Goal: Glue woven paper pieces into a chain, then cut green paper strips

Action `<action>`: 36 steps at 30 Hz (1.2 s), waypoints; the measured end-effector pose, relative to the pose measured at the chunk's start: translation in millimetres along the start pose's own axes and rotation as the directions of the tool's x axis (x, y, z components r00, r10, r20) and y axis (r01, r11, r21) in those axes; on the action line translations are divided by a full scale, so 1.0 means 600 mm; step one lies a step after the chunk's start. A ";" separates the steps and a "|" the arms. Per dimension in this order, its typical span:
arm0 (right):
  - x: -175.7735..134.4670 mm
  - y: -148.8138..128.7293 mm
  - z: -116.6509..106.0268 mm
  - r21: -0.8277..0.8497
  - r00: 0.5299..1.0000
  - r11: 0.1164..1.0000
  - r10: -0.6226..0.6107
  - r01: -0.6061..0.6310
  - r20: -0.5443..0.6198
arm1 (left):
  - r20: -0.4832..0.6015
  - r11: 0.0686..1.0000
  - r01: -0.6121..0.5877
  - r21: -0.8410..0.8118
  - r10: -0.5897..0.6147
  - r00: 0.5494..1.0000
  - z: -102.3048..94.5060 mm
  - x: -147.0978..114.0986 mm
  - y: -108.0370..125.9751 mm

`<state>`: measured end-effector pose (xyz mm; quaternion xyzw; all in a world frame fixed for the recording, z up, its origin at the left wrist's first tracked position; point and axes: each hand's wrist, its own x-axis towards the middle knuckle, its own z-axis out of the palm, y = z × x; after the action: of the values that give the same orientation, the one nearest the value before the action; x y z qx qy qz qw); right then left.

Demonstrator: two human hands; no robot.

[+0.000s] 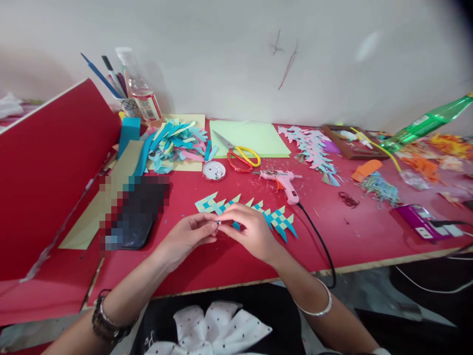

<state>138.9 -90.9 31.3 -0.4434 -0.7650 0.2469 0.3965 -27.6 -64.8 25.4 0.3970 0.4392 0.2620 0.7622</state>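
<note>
My left hand (190, 234) and my right hand (251, 231) meet over the table, fingertips pinched together. Between them shows a tiny white-and-dark piece (219, 223), too small to name; both hands are closed on it. Just behind lies a woven paper strip (279, 219) in blue and pale yellow with pointed edges, partly hidden by my right hand. A pink glue gun (284, 182) rests on its side beyond it, to the right. Farther back are a small round lid (213, 170) with little white bits in it and open scissors (240, 153) with red and yellow handles.
Left lie a dark phone (138, 217), paper strips (111, 197) and a pile of folded paper pieces (177, 143). A plastic bottle (142, 93) stands by a pen cup. Green sheets (251, 138), another woven strip (308, 148) and a leaning green bottle (424, 123) are farther back. The glue gun's black cord (323, 241) crosses the front edge.
</note>
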 end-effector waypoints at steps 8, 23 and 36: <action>-0.003 -0.002 0.004 -0.011 1.000 1.000 -0.011 0.011 -0.004 | -0.003 0.957 -0.129 0.261 0.134 0.991 -0.007 -0.004 0.001; 0.010 0.005 -0.009 -0.101 0.997 0.993 0.071 -0.067 0.042 | 0.169 0.345 -0.330 0.879 0.422 0.891 -0.035 -0.014 -0.011; 0.075 0.065 0.026 -0.183 0.991 0.981 0.079 -0.059 0.106 | 0.307 -0.247 -0.217 0.944 0.427 0.850 0.010 -0.008 -0.057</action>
<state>131.6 -32.9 11.9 -0.4891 -0.7894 0.2151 0.3024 -22.9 -89.2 0.8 0.9067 0.4115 0.0623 0.0689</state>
